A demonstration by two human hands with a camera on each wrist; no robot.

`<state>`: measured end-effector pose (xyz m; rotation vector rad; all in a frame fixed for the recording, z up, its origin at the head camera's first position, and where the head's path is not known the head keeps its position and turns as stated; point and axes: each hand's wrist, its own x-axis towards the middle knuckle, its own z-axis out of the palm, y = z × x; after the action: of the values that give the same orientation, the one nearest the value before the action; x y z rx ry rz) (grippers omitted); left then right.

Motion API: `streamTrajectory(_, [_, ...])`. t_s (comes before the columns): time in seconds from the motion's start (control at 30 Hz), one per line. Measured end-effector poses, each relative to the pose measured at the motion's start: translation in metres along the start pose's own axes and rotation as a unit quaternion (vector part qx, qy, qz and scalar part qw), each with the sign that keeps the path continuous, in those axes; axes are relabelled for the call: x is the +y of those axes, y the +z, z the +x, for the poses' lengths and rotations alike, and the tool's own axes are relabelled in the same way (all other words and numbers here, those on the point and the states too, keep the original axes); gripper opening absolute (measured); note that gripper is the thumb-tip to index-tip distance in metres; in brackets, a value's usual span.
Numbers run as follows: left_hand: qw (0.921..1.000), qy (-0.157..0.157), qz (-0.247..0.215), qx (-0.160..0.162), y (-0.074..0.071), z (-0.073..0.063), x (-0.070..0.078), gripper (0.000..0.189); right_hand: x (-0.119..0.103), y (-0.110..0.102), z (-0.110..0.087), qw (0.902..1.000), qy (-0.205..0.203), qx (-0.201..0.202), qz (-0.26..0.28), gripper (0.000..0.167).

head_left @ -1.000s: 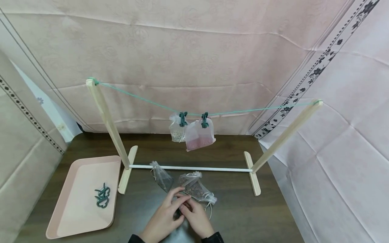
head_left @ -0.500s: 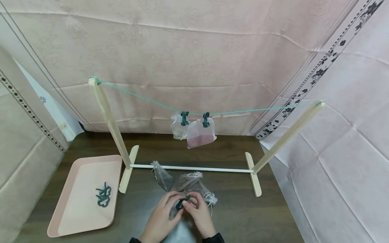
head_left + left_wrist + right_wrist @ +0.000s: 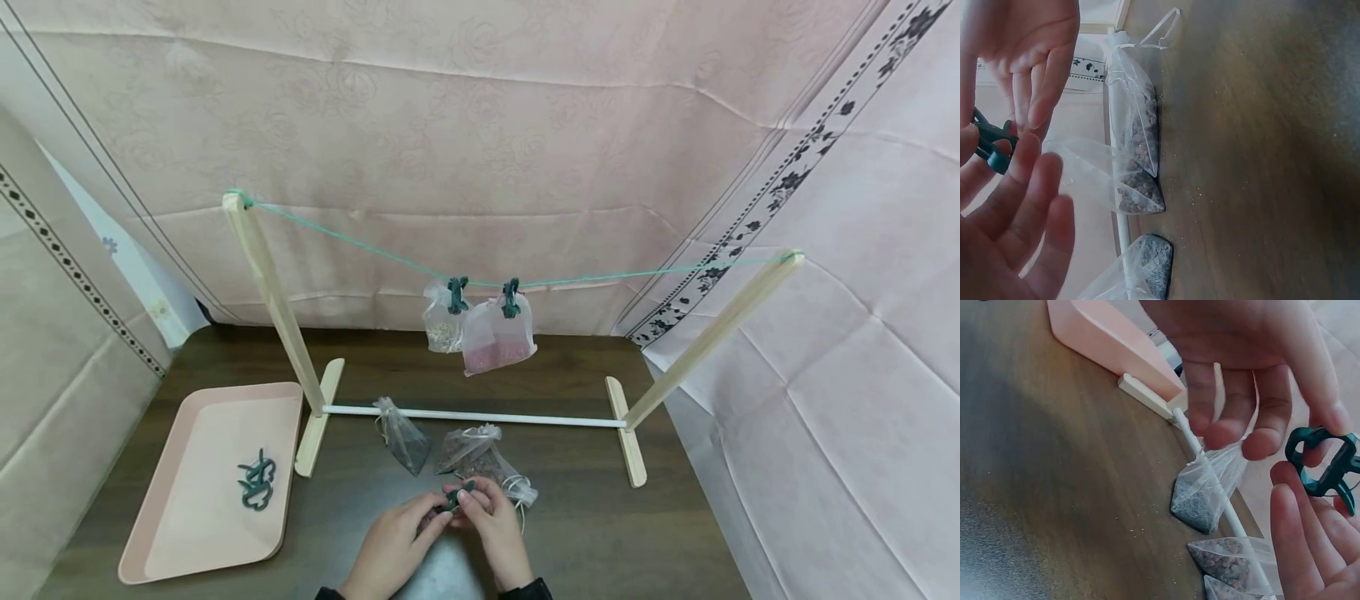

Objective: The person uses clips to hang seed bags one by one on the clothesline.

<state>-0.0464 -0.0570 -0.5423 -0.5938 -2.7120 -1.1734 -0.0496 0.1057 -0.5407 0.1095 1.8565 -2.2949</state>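
My left hand (image 3: 397,537) and right hand (image 3: 495,529) meet near the table's front. Between their fingertips is a dark green plastic clip (image 3: 1322,464), which both pinch. A left fingertip reaches into the clip's round opening in the right wrist view. Just beyond the hands lie sheer drawstring bags of reddish-brown bits (image 3: 1141,134) and a sheer bag of grey grains (image 3: 405,442). Farther back, two similar clips hold a bag of pale grains (image 3: 444,325) and a bag of pink contents (image 3: 498,337) on a green cord (image 3: 352,243).
Wooden posts (image 3: 273,300) hold up the cord, joined low down by a white bar (image 3: 525,418). On the left stands a pink tray (image 3: 187,508) with several green clips (image 3: 257,482). Patterned cloth (image 3: 450,125) hangs behind and on both sides.
The fingers have shifted and turned the clip, which was mostly hidden under them a second ago. The hanging bags swing slightly; the bags on the table stay put.
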Motion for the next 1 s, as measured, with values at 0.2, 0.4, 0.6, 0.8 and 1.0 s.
streamTrajectory(0.2, [0.9956, -0.011, -0.077, -0.053, -0.002, 0.002, 0.000, 0.013, 0.001, -0.002, -0.002, 0.9999, -0.010, 0.001, 0.004, 0.035])
streamTrajectory(0.4, [0.9950, -0.005, -0.086, -0.051, -0.004, 0.001, -0.001, 0.014, 0.015, -0.013, -0.002, 0.9993, -0.030, -0.022, 0.005, 0.037])
streamTrajectory(0.6, [0.9912, 0.013, -0.114, -0.066, -0.009, -0.001, 0.001, 0.008, 0.059, -0.038, 0.009, 0.9860, -0.106, -0.126, 0.027, 0.022])
streamTrajectory(0.8, [0.9887, 0.032, -0.120, -0.084, -0.013, -0.001, 0.002, 0.010, 0.012, -0.025, -0.011, 0.9889, -0.015, -0.148, -0.006, 0.038])
streamTrajectory(1.0, [0.9871, 0.023, -0.132, -0.087, -0.012, -0.003, 0.000, 0.011, 0.003, -0.026, -0.016, 0.9824, 0.010, -0.182, -0.040, 0.029])
